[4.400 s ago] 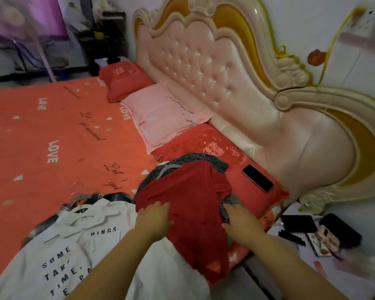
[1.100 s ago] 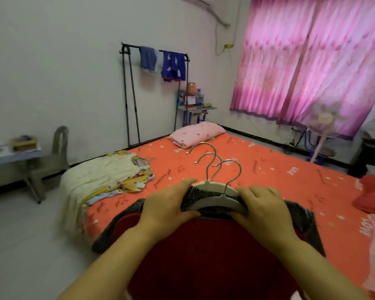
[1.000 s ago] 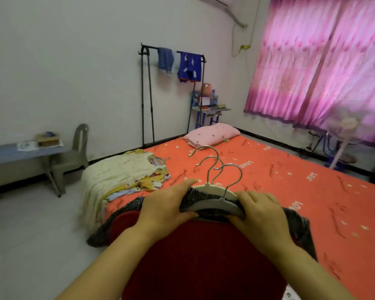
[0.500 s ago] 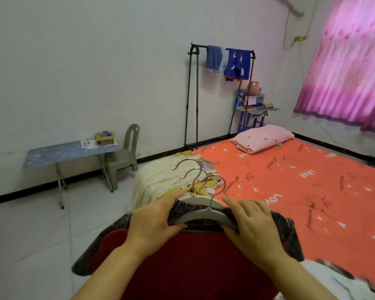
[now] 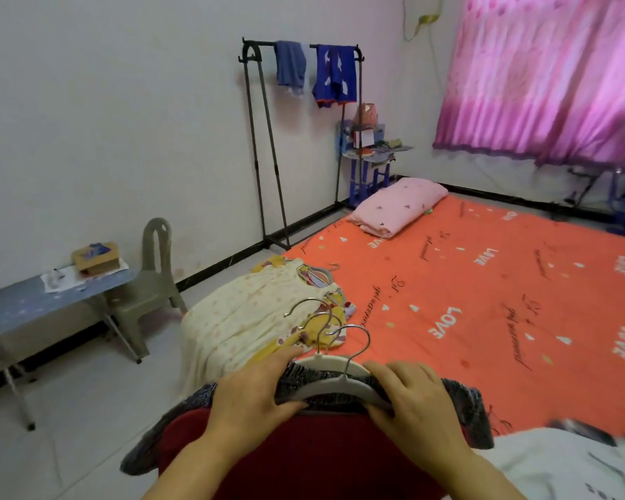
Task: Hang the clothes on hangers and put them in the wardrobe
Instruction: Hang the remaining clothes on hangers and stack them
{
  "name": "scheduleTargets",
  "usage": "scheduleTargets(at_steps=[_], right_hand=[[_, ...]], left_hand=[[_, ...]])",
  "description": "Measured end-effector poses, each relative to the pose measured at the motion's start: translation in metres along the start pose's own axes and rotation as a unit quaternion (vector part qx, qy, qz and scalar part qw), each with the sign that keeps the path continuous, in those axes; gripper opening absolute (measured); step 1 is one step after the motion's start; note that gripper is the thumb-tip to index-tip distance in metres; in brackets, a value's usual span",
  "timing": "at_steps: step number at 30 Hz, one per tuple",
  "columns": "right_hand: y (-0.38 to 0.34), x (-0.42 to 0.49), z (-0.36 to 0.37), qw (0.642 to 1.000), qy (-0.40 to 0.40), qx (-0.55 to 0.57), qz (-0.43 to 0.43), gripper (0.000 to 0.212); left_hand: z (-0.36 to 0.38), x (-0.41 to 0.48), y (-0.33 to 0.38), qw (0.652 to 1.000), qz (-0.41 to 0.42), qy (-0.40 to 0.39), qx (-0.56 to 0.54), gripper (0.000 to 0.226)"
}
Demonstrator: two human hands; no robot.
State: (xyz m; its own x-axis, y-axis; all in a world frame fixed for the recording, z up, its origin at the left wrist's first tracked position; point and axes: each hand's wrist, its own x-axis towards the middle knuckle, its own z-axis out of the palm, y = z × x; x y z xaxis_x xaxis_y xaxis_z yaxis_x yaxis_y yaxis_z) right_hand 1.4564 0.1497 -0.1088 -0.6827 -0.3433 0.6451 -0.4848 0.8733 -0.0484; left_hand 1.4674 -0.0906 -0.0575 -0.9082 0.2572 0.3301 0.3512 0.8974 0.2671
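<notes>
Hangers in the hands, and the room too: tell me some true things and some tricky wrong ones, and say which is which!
1. The left hand and the right hand both grip the hangers. True.
2. The red top is the garment nearest the person. True.
3. The pillow on the bed is blue. False: it is pink.
4. The rack holds nothing. False: two blue cloths hang over its rail.
5. A chair stands beside the table. True.
</notes>
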Motion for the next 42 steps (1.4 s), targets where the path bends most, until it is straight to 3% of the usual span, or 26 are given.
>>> scheduleTargets(at_steps=[4, 11, 19, 23, 30, 42], right_hand=[[0.005, 0.020, 0.021, 0.998, -0.013, -0.041, 0.054, 0.062], [-0.008, 0.054, 0.052, 0.978, -0.013, -0.137, 0.156, 0.063], [-0.001, 0.075, 0.068, 0.946, -0.010, -0.225, 0.233, 0.065], [0.030, 0.080, 0.088, 0.940, -0.012, -0.227, 0.256, 0.050], [0.125, 0.063, 0.141, 0.927, -0.062, -0.183, 0.322, 0.073], [0.259, 0.039, 0.228, 0.906, -0.153, -0.118, 0.378, 0.060]], left_hand=[[0.029, 0.052, -0.038, 0.996, 0.037, -0.042, -0.062, 0.071], [0.068, 0.135, -0.094, 0.979, 0.145, -0.083, -0.114, 0.068], [0.095, 0.215, -0.102, 0.945, 0.254, -0.129, -0.158, 0.068], [0.128, 0.253, -0.097, 0.937, 0.268, -0.156, -0.158, 0.068], [0.218, 0.319, -0.068, 0.927, 0.265, -0.220, -0.146, 0.072], [0.364, 0.397, -0.036, 0.916, 0.253, -0.284, -0.130, 0.070]])
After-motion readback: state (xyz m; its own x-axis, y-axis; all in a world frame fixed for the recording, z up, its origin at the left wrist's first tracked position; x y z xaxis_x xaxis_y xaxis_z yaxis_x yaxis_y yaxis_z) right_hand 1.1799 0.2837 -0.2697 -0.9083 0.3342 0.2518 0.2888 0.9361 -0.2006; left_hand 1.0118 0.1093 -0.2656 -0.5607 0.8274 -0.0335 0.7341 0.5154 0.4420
